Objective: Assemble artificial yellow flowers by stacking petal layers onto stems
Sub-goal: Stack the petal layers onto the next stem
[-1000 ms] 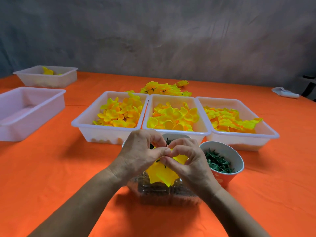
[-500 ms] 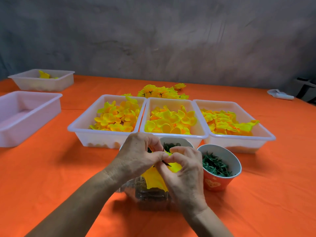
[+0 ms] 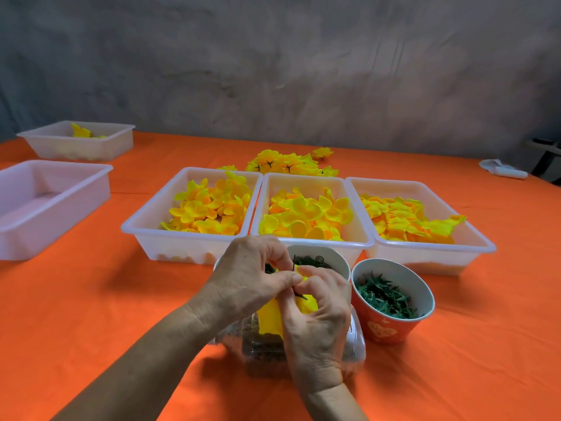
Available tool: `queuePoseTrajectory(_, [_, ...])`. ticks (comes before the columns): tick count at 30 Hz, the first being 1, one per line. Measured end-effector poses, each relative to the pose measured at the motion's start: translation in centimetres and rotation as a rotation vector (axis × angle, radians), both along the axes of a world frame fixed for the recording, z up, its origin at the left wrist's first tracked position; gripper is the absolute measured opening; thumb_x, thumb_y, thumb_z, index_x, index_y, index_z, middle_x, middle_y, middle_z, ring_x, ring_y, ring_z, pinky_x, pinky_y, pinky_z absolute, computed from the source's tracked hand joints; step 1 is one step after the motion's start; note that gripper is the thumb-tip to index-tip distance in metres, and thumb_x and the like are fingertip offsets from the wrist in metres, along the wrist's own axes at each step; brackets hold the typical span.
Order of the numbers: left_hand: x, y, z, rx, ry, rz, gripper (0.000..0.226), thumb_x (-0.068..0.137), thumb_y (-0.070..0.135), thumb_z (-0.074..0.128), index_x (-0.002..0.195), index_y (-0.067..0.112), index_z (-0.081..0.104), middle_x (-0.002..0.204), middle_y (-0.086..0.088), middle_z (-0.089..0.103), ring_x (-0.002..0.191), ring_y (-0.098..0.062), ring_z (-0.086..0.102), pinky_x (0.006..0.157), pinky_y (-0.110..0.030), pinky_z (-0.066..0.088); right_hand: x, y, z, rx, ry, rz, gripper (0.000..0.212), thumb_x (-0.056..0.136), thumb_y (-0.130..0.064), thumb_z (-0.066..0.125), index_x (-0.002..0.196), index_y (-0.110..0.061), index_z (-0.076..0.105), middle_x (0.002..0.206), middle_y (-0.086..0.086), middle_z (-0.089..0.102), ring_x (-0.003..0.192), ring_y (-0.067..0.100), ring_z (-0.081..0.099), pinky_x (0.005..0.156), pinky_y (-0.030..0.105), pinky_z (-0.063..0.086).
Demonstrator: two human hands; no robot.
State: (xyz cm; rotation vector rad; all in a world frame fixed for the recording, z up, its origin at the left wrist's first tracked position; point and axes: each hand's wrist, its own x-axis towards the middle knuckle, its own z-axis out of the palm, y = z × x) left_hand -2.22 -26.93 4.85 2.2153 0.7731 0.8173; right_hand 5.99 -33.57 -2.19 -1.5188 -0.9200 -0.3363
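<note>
Pinching a stem through yellow petals, near the worktop's front edge.
Left hand (image 3: 243, 281) and right hand (image 3: 315, 323) both clasping petal layer (image 3: 270, 320) and dark stem (image 3: 294, 270), above a clear container (image 3: 264, 350).

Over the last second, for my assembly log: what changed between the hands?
The yellow petal layer turned from spread flat to hanging edge-on, and a dark stem now shows above the pinching fingertips. Left hand and right hand keep gripping it; the petal trays stayed put.
</note>
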Motion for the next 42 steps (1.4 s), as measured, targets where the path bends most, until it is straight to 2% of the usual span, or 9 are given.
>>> queuePoseTrajectory(4, [-0.1,-0.1,0.1,-0.015,-0.002,-0.009,0.028,0.073,0.019,0.079,0.058,0.031,0.059,0.074,0.011,0.062,0.08,-0.014,0.061,0.078,-0.038,0.049,1.7,-1.1,0.6,-0.132,0.138,0.233,0.017,0.071,-0.02,0.082,0.061,-0.021,0.069,0.093,-0.013,0.067,0.107,0.02,0.053,0.092,0.032,0.041])
queuePoseTrajectory(7, [-0.1,-0.2,0.2,-0.018,0.002,-0.029,0.027,0.074,0.018,0.078,0.058,0.029,0.059,0.075,0.01,0.06,0.081,-0.016,0.06,0.079,-0.041,0.049,4.6,-1.8,2.6,-0.427,0.131,0.535,0.015,0.076,-0.025,0.078,0.075,-0.039,0.074,0.119,-0.017,0.06,0.128,0.006,0.037,0.105,0.018,0.026])
queuePoseTrajectory(12, [-0.2,-0.3,0.4,-0.02,0.004,-0.032,0.029,0.074,0.018,0.078,0.057,0.029,0.058,0.078,0.009,0.06,0.082,-0.017,0.06,0.079,-0.042,0.048,7.7,-0.8,4.8,-0.753,0.077,0.871,0.017,0.085,-0.022,0.069,0.1,-0.029,0.075,0.147,-0.018,0.038,0.142,0.002,0.017,0.117,0.046,0.014])
queuePoseTrajectory(15, [-0.2,-0.3,0.4,-0.017,0.0,-0.034,0.029,0.074,0.019,0.079,0.056,0.031,0.058,0.077,0.009,0.06,0.083,-0.017,0.061,0.08,-0.042,0.048,8.1,-0.4,4.4,-0.783,0.001,0.864,0.018,0.083,-0.032,0.069,0.1,-0.033,0.074,0.149,-0.02,0.033,0.144,0.004,0.01,0.117,0.048,0.01])
queuePoseTrajectory(19, [-0.2,-0.1,0.0,-0.004,-0.022,-0.035,0.03,0.073,0.022,0.08,0.055,0.033,0.058,0.075,0.01,0.061,0.079,-0.016,0.062,0.076,-0.043,0.049,7.6,-0.8,3.0,-0.663,0.075,0.838,0.022,0.074,-0.044,0.065,0.094,-0.038,0.073,0.144,-0.019,0.042,0.143,0.005,0.017,0.117,0.048,0.012])
queuePoseTrajectory(24, [-0.1,0.3,-0.2,-0.004,-0.054,-0.063,0.03,0.072,0.021,0.08,0.055,0.033,0.059,0.073,0.012,0.061,0.073,-0.009,0.06,0.072,-0.036,0.049,7.2,-0.7,2.2,-0.567,0.076,0.814,0.009,0.074,-0.046,0.071,0.083,-0.05,0.071,0.138,-0.022,0.045,0.142,0.006,0.02,0.116,0.049,0.014])
queuePoseTrajectory(29, [-0.1,0.2,-0.2,-0.012,-0.057,-0.065,0.029,0.073,0.019,0.08,0.055,0.031,0.06,0.072,0.009,0.06,0.074,-0.012,0.06,0.071,-0.038,0.05,6.9,-1.0,2.5,-0.545,0.098,0.786,0.013,0.073,-0.043,0.071,0.085,-0.042,0.073,0.136,-0.016,0.05,0.14,0.007,0.024,0.115,0.047,0.018])
queuePoseTrajectory(33, [-0.1,0.1,0.0,-0.01,-0.025,-0.062,0.027,0.073,0.018,0.079,0.056,0.028,0.06,0.073,0.01,0.06,0.076,-0.013,0.06,0.074,-0.036,0.049,6.3,-1.3,2.9,-0.505,0.089,0.688,0.027,0.069,-0.028,0.083,0.081,-0.05,0.072,0.13,-0.022,0.053,0.136,0.0,0.025,0.113,0.036,0.019])
queuePoseTrajectory(42, [0.0,0.2,0.2,-0.03,-0.006,-0.054,0.023,0.072,0.021,0.079,0.058,0.024,0.061,0.072,0.008,0.06,0.076,-0.015,0.06,0.073,-0.036,0.049,5.4,-1.4,2.0,-0.427,0.244,0.674,0.018,0.071,-0.017,0.082,0.073,-0.033,0.075,0.124,-0.02,0.058,0.135,-0.002,0.027,0.106,0.026,0.021])
